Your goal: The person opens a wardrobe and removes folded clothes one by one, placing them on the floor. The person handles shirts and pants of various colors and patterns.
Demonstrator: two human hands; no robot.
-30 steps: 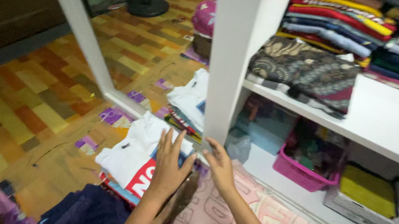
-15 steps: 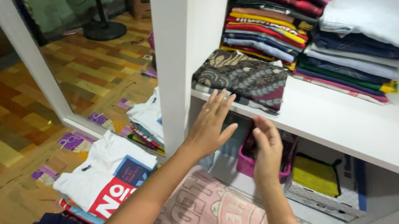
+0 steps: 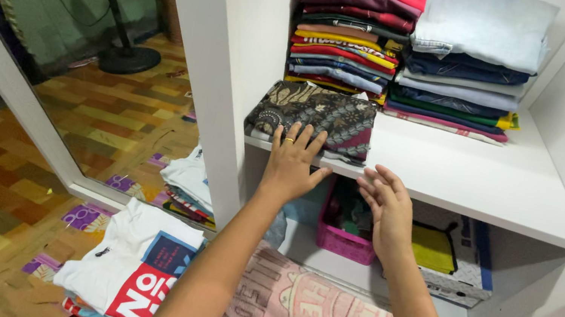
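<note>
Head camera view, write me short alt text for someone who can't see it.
A person's left hand rests its fingertips on a folded brown patterned cloth at the front edge of a white wardrobe shelf, while the open right hand hovers just below the shelf edge. Two stacks of folded colourful clothes sit behind; a white printed T-shirt lies on the floor.

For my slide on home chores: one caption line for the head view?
Left hand on a folded batik cloth at the shelf edge, right hand open beside it.
</note>
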